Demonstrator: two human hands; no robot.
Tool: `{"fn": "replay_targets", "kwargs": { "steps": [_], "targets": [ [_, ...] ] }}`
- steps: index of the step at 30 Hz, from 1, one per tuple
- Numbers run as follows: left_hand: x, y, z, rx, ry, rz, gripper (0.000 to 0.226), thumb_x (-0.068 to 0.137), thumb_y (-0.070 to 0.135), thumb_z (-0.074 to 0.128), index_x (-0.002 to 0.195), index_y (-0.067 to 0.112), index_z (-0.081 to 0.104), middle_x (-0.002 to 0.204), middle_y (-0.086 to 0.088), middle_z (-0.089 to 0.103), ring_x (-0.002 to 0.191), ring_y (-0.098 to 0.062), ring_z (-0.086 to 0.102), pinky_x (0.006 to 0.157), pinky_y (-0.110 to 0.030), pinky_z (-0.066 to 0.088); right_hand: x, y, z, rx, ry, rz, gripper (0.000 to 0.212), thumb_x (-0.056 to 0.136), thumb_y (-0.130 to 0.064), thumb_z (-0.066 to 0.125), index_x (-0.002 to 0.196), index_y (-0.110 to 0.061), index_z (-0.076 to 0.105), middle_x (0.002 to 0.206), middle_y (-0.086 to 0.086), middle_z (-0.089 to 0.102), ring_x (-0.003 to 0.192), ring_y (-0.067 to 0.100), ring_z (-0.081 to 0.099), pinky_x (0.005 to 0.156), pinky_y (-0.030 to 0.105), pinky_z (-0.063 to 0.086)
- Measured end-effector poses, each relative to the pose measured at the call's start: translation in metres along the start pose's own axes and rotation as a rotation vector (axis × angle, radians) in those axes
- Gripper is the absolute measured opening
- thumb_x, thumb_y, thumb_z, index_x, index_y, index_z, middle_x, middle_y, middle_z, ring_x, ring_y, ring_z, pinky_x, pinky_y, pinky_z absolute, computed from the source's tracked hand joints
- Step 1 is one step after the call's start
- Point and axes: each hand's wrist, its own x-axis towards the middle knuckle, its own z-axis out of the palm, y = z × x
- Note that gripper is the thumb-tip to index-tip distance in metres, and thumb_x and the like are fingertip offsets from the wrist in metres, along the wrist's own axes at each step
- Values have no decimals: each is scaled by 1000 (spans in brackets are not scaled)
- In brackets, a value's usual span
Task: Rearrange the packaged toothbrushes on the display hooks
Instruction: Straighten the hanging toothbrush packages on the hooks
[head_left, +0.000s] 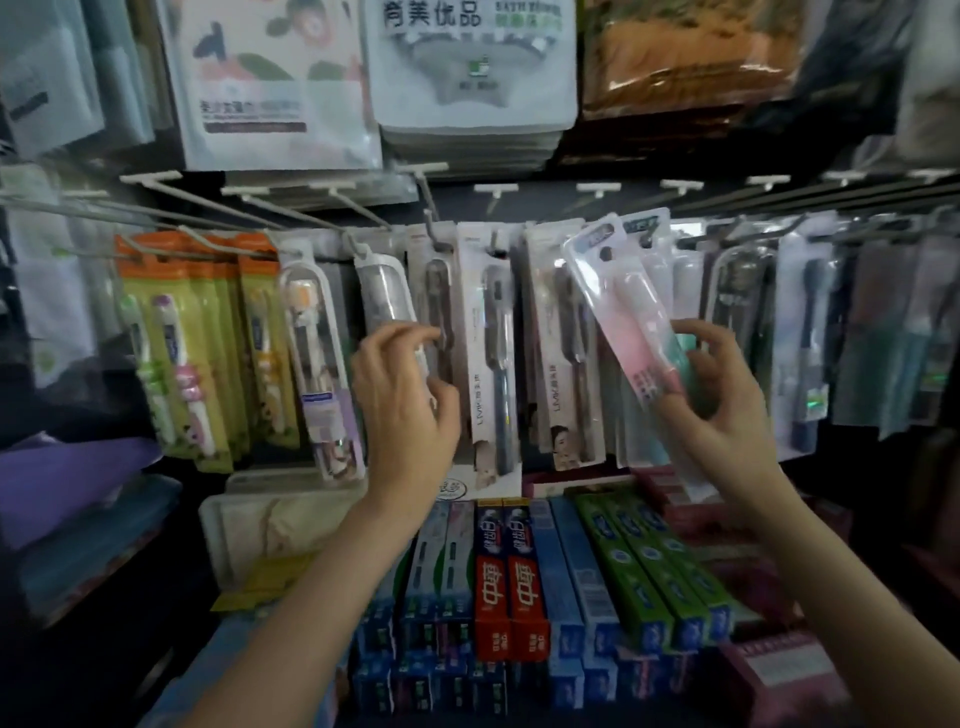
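Observation:
A row of packaged toothbrushes hangs on white display hooks (332, 200) across the middle of the head view. My right hand (719, 395) grips a pink toothbrush pack (621, 312), tilted with its top leaning left, off the hooks and in front of the hanging packs. A teal pack (685, 345) sits behind it in the same grip. My left hand (402, 395) pinches the lower part of a clear-cased toothbrush pack (384, 296) that still hangs on its hook. Two tall white packs (485, 338) hang between my hands.
Orange-and-green children's toothbrush packs (187, 343) hang at the left. Toothpaste boxes (511, 577) lie stacked on the shelf below my arms. Large bagged goods (475, 67) hang above. More dark toothbrush packs (800, 322) hang at the right.

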Motion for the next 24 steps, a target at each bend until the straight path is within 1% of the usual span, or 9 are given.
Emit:
{"fn": "replay_targets", "kwargs": {
  "steps": [5,8,10,13,15,18,20,22,24],
  "targets": [
    [5,45,40,-142,-97,146,37,80,7,44,115,17,44,116,-2,36,113,-17,39,101,-20,29,-5,12,-35,-94,79,80,42,77,-21,51,118,-25,44,82,1,60,57,31,54,45,34,43],
    [5,58,58,-137,-176,186,41,81,7,47,122,15,45,121,-3,38,117,-17,39,104,-26,33,-2,20,-50,-132,103,165,51,75,-47,54,120,-25,47,97,0,62,70,22,64,54,35,52],
    [4,63,68,-133,-233,172,45,83,7,50,126,17,46,127,-5,39,120,-19,37,103,-30,33,4,24,-57,-174,100,188,56,73,-51,53,122,-24,47,105,5,62,73,21,65,56,37,53],
    [1,66,79,-132,-311,160,48,85,8,56,129,22,47,132,-10,39,124,-23,35,103,-30,29,17,22,-60,-302,106,133,52,78,-39,51,126,-19,46,93,6,61,67,22,61,54,32,48],
    [1,68,84,-189,-344,150,45,87,7,56,128,23,48,132,-11,37,121,-24,41,102,-31,35,24,20,-58,-355,124,117,48,84,-31,54,128,-14,44,88,3,58,63,22,56,54,31,45],
    [1,72,89,-259,-346,135,44,87,6,57,128,20,51,131,-9,37,110,-10,43,95,-21,37,27,26,-48,-328,132,184,44,91,-14,55,131,-8,40,79,-6,50,59,13,47,53,28,39],
    [2,73,90,-255,-335,143,45,87,5,57,130,16,50,132,-9,38,106,-3,39,94,-14,33,24,31,-40,-318,105,199,42,91,-14,54,130,-9,39,72,-4,45,56,11,42,49,24,33],
    [2,71,87,-248,-309,157,45,86,3,57,130,13,51,131,-11,40,106,4,34,93,-1,27,18,36,-36,-328,75,208,41,91,-19,55,128,-9,40,88,5,52,68,15,51,56,22,38],
    [3,63,81,-242,-250,171,41,85,2,54,126,11,53,127,-11,43,104,7,34,92,2,27,14,36,-38,-434,115,164,44,90,-21,57,128,-6,42,106,4,45,93,21,51,75,25,38]
  ]
}}
